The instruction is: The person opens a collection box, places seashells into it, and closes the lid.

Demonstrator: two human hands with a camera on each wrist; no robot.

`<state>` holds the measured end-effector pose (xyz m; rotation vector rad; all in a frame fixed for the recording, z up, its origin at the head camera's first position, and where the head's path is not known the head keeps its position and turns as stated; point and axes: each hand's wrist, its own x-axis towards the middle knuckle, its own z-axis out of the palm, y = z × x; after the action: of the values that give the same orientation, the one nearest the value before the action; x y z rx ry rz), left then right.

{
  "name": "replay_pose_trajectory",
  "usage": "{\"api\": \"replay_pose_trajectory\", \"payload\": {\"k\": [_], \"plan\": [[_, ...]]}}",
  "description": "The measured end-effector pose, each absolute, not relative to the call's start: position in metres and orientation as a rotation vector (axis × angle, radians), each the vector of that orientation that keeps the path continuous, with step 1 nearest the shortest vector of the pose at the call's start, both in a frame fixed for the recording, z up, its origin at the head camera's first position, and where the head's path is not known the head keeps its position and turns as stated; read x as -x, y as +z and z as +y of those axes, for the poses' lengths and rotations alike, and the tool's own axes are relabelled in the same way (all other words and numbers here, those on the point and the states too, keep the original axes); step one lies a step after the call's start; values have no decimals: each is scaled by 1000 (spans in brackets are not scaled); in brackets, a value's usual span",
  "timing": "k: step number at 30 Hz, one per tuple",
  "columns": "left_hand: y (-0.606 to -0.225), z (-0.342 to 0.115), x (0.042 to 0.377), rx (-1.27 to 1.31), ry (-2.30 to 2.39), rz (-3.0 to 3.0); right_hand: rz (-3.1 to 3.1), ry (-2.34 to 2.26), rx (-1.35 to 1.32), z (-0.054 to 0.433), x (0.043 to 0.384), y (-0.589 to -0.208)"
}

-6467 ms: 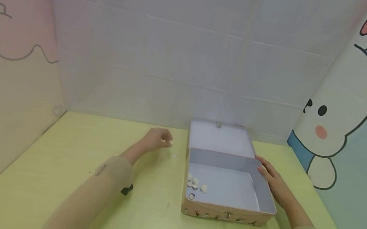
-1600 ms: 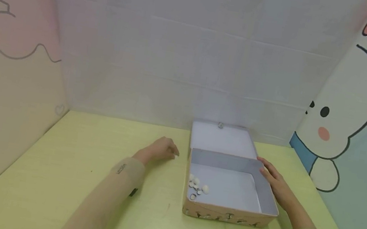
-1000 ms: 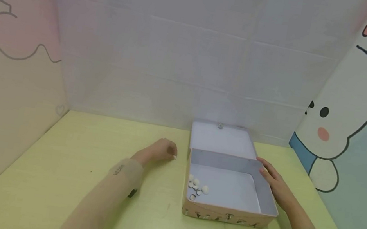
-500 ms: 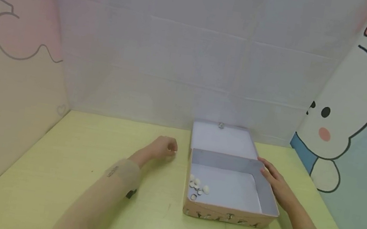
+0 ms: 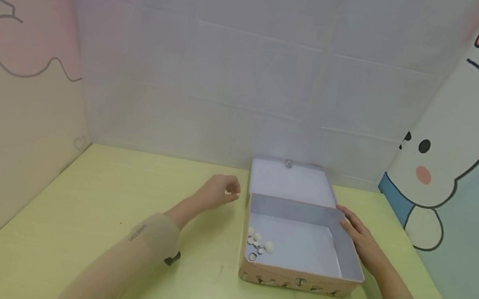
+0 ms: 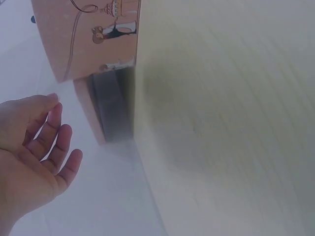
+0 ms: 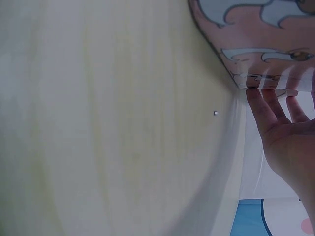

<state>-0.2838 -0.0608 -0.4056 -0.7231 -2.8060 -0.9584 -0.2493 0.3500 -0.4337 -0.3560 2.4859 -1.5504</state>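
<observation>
My left hand is above the table, just left of the open box. Its thumb and index fingertip meet in a pinch; a small whitish piece shows faintly between them, its kind too small to tell. The other fingers are loosely bent. The pinkish patterned box has its lid folded back. Inside, near the left wall, lie several small white pieces and a ring-shaped one. My right hand rests on the box's right side near the back corner, fingers fairly straight against the outer wall.
The box stands on a pale yellow table. A white sheet hangs behind it, with printed walls at the sides. A tiny shiny dot lies on the table by the right hand.
The left hand picked at the table beside the box, then rose with the small white piece and moved right toward the box. The box gained a small piece since the earliest frame. The right hand stayed.
</observation>
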Motion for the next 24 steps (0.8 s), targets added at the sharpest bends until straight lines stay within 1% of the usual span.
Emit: {"api": "replay_pose_trajectory", "payload": {"k": [12,24], "plan": [[-388,-39,254,720,-1016,-2698,2474,-1568,355,348,250,-433],[-399,-10,232,836,-989,-2634,2480,-1565,344,349,250,-434]]}}
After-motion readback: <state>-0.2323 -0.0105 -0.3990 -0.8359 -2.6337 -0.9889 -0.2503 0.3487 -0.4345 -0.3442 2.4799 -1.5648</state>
